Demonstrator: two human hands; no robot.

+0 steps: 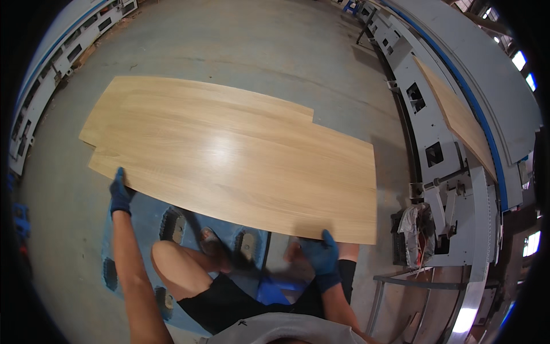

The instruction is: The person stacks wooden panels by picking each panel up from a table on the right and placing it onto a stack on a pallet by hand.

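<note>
A large wood-grain panel [258, 172] lies across the view before me, with another board of the same look partly beneath or behind it at the upper left; I cannot tell whether they are separate. My left hand [121, 191], in a blue glove, grips the panel's near edge at the left, thumb on top. At the near edge on the right, my right hand [324, 253], also gloved in blue, holds the panel with its thumb over the top face and its fingers hidden below. My knees are under and beside the near edge.
A blue plastic pallet [146, 219] lies under my legs at the left. Long machines [434, 124] stand along both sides, a wooden board [455, 112] resting on the right one. Nearer on the right are a crate holding a plastic bag [414, 236] and a metal frame [412, 279].
</note>
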